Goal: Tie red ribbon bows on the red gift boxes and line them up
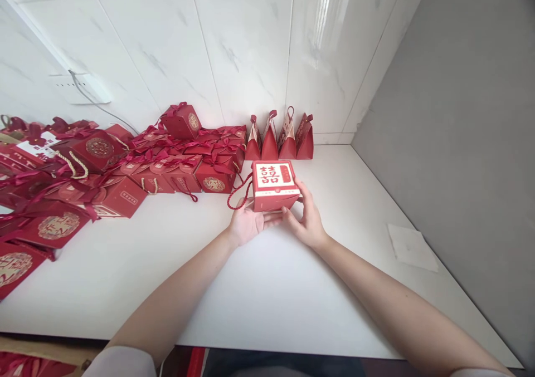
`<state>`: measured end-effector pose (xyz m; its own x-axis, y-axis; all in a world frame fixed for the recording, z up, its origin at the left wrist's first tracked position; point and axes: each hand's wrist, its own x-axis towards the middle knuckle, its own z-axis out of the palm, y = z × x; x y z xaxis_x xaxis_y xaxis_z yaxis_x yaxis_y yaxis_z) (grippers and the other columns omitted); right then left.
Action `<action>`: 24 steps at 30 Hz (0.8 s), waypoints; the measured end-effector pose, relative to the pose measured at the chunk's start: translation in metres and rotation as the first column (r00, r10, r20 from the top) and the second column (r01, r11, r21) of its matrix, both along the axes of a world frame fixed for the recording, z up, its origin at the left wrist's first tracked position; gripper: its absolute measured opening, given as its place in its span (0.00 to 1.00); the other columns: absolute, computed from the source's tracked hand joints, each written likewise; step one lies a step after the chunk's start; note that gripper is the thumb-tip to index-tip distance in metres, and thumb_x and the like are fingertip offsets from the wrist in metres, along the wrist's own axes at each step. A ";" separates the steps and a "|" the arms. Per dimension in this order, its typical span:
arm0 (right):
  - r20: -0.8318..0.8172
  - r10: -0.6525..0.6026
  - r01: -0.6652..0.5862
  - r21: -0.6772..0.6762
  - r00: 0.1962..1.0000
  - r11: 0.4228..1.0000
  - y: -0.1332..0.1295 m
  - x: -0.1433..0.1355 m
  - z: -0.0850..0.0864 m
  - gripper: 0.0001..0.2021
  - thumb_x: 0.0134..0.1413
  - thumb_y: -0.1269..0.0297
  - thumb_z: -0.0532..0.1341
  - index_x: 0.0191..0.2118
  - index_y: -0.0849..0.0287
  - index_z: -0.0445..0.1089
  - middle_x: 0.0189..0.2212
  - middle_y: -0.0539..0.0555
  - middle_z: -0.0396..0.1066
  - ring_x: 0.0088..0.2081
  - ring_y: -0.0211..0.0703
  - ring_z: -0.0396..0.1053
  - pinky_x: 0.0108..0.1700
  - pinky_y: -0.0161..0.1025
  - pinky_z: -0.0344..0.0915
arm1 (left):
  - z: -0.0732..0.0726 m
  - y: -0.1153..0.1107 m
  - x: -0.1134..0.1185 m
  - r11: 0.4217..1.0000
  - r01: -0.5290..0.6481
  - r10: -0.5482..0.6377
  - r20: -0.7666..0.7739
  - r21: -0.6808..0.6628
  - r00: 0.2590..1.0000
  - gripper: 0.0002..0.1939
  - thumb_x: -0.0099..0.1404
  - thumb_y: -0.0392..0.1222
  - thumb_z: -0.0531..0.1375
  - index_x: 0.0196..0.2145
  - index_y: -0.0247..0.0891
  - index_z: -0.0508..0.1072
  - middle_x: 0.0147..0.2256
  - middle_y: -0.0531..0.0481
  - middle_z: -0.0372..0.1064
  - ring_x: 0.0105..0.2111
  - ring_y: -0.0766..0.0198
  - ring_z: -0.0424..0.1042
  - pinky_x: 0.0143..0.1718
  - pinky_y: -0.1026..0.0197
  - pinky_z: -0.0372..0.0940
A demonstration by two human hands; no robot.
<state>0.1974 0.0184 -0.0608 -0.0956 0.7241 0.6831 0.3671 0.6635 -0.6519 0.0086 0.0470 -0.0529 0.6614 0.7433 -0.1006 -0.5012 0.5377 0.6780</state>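
the fingers (306, 192) of both hands cradled the box (273, 201), likely light, stiff but crushable; the lower sides between them suited gentle holding.

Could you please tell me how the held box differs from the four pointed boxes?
The held box is blocky, while the pointed boxes taper upward. The held box has a twisted rope handle at its side; the pointed boxes have small loops on top. Both kinds are mainly red.
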 end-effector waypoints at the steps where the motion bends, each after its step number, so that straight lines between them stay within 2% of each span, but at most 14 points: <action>1: 0.061 -0.012 0.008 0.064 0.998 0.998 -0.001 0.000 0.000 0.33 0.63 0.64 0.55 0.69 0.47 0.40 0.67 0.57 0.48 0.66 0.55 0.53 0.61 0.57 0.61 | 0.000 0.001 -0.001 0.998 -0.054 0.054 0.005 0.016 0.999 0.32 0.65 0.60 0.51 0.56 0.33 0.67 0.53 0.36 0.70 0.52 0.46 0.70 0.56 0.45 0.59; 4: 0.254 -0.029 -0.036 0.247 0.967 0.968 -0.005 -0.001 -0.001 0.35 0.61 0.70 0.55 0.69 0.41 0.42 0.68 0.51 0.48 0.66 0.54 0.53 0.62 0.58 0.59 | 0.001 0.000 -0.004 0.983 -0.179 0.178 0.017 0.041 0.984 0.23 0.67 0.52 0.52 0.54 0.37 0.69 0.53 0.43 0.71 0.51 0.50 0.70 0.50 0.48 0.65; 6: 0.352 -0.011 -0.101 0.297 0.936 0.949 -0.008 -0.003 -0.001 0.36 0.60 0.69 0.56 0.69 0.40 0.41 0.67 0.50 0.51 0.66 0.54 0.53 0.63 0.58 0.58 | 0.004 -0.002 -0.004 0.978 -0.207 0.207 -0.002 0.008 0.978 0.20 0.68 0.49 0.51 0.52 0.38 0.71 0.51 0.45 0.72 0.50 0.52 0.71 0.46 0.52 0.67; 10: 0.416 0.038 -0.180 0.310 0.909 0.933 -0.012 -0.007 -0.001 0.37 0.59 0.66 0.58 0.69 0.44 0.42 0.66 0.50 0.54 0.68 0.54 0.48 0.64 0.58 0.56 | 0.015 -0.008 -0.001 0.984 -0.166 0.161 -0.083 -0.064 0.983 0.23 0.69 0.54 0.48 0.50 0.37 0.72 0.50 0.45 0.72 0.47 0.52 0.71 0.45 0.53 0.68; 14: 0.424 0.058 -0.183 0.259 0.904 0.948 -0.013 -0.007 0.001 0.36 0.59 0.62 0.58 0.69 0.44 0.42 0.67 0.52 0.52 0.68 0.55 0.46 0.65 0.60 0.51 | 0.013 -0.006 0.000 0.988 -0.152 0.150 -0.120 -0.009 0.981 0.23 0.68 0.55 0.49 0.50 0.40 0.72 0.51 0.46 0.72 0.48 0.52 0.71 0.43 0.53 0.68; 17: 0.357 0.104 -0.174 0.169 0.928 0.970 -0.012 -0.005 0.003 0.37 0.59 0.54 0.58 0.70 0.49 0.40 0.69 0.55 0.46 0.69 0.57 0.43 0.66 0.62 0.47 | 0.000 0.001 -0.001 0.972 -0.223 0.232 -0.159 0.075 0.960 0.21 0.66 0.54 0.53 0.49 0.40 0.73 0.46 0.45 0.75 0.41 0.51 0.74 0.35 0.54 0.68; 20: 0.176 0.188 -0.196 0.032 0.966 0.980 -0.008 -0.002 0.002 0.37 0.62 0.47 0.53 0.70 0.54 0.38 0.70 0.59 0.41 0.69 0.57 0.43 0.67 0.58 0.48 | -0.011 0.010 -0.005 0.921 -0.347 0.376 -0.169 0.179 0.911 0.22 0.64 0.56 0.54 0.45 0.38 0.74 0.43 0.43 0.76 0.39 0.50 0.75 0.34 0.55 0.66; 22: 0.026 0.189 -0.187 -0.073 0.982 0.980 -0.004 0.001 -0.001 0.34 0.65 0.46 0.47 0.69 0.56 0.39 0.69 0.60 0.44 0.68 0.55 0.48 0.66 0.55 0.52 | -0.013 0.014 -0.007 0.877 -0.385 0.443 -0.171 0.286 0.880 0.22 0.64 0.56 0.55 0.49 0.40 0.72 0.47 0.43 0.74 0.44 0.50 0.74 0.39 0.54 0.67; 24: -0.086 0.126 -0.140 -0.194 0.988 0.971 0.001 0.002 -0.006 0.30 0.67 0.46 0.44 0.68 0.56 0.43 0.65 0.60 0.54 0.63 0.53 0.57 0.62 0.52 0.58 | -0.011 0.015 -0.010 0.831 -0.379 0.485 -0.197 0.408 0.852 0.22 0.62 0.52 0.60 0.52 0.42 0.70 0.49 0.45 0.73 0.48 0.50 0.72 0.44 0.53 0.67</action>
<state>0.1998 0.0189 -0.0670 -0.1558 0.8300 0.5356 0.2312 0.5578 -0.7971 -0.0011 0.0617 -0.0637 0.2457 0.9658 0.0833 -0.3860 0.0186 0.9223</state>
